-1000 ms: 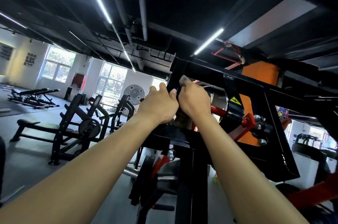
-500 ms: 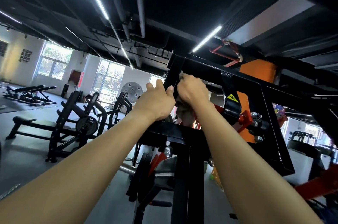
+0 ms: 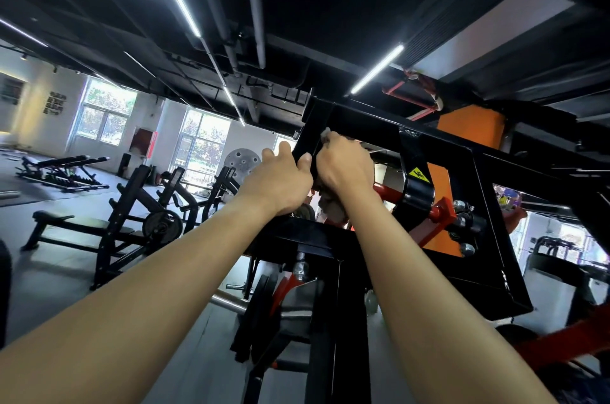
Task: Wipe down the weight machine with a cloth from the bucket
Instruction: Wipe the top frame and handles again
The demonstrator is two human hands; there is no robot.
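Head view: I see my left hand (image 3: 280, 184) gripping the black post (image 3: 312, 129), and right beside the post my right hand (image 3: 343, 167) clenches the cloth (image 3: 331, 210) against it.

We reach both bare arms up and forward, nearly straight, our left hand (image 3: 280, 184) curled round the machine (image 3: 313, 126) with its thumb raised just beside our right hand (image 3: 343, 165), whose fingers grip the cloth (image 3: 331, 210), knuckles toward us.
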